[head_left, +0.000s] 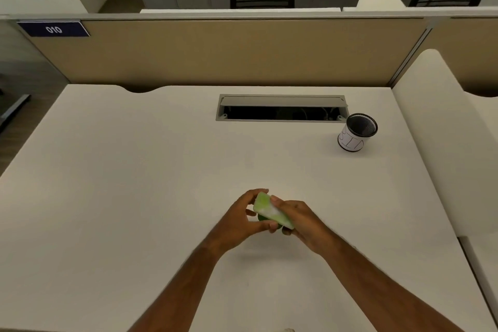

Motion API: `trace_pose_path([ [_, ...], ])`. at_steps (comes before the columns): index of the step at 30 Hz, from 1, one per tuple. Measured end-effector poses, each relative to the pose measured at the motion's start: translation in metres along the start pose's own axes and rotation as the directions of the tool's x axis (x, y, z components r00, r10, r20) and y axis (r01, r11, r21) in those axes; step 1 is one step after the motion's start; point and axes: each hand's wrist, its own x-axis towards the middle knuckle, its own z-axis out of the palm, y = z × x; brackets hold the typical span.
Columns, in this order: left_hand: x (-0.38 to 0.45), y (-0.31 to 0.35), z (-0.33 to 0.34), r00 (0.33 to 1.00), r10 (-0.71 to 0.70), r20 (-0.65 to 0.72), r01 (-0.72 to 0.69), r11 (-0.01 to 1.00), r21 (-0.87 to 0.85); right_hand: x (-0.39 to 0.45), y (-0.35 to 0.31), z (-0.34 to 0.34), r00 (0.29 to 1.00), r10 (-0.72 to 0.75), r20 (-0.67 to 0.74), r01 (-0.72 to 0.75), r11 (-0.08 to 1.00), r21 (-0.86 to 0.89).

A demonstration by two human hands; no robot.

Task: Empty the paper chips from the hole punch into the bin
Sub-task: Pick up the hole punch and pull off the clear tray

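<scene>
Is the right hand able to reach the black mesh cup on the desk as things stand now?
Probably yes. The desk between the right hand and the mesh cup is bare, but that hand, with the left hand, holds the green hole punch.

2 bare forearms, no sleeves in view; left hand (242, 217) and right hand (301, 220) wear no gloves.

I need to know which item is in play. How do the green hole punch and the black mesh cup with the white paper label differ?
The green plastic hole punch is held above the desk by both hands; the black mesh cup stands untouched at far right. The punch is flat, oblong and tilted; the cup is round, upright, open-topped.
</scene>
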Motion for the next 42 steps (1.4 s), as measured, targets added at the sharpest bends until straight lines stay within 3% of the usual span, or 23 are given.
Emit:
trace_pose_path([
  [9,0.004,0.002,-0.006,0.999,-0.004,0.040,0.010,0.989,-0.149,0.002,-0.002,0.002,0.997,-0.011,-0.073,0.011,1.000,0.009],
  [18,0.004,-0.007,0.003,0.991,-0.065,-0.120,0.041,0.981,-0.192,0.000,0.001,0.009,0.979,-0.138,-0.148,0.110,0.977,-0.182],
  [23,0.006,-0.006,0.008,0.981,-0.083,-0.177,0.042,0.974,-0.220,-0.004,0.002,0.016,0.940,-0.327,-0.100,0.237,0.835,-0.497],
  [26,0.006,-0.004,0.010,0.981,-0.069,-0.182,0.025,0.972,-0.232,-0.010,-0.001,0.023,0.900,-0.435,-0.022,0.305,0.665,-0.682],
  [33,0.004,0.001,0.013,0.977,-0.048,-0.209,-0.004,0.970,-0.243,-0.013,-0.005,0.031,0.802,-0.596,0.023,0.335,0.419,-0.844],
  [38,0.002,0.000,0.016,0.970,-0.035,-0.241,-0.029,0.966,-0.257,-0.015,-0.005,0.032,0.782,-0.621,0.056,0.319,0.322,-0.891],
  [42,0.001,0.002,0.020,0.970,-0.026,-0.243,-0.039,0.965,-0.259,-0.019,-0.011,0.033,0.779,-0.627,0.028,0.342,0.386,-0.856],
])
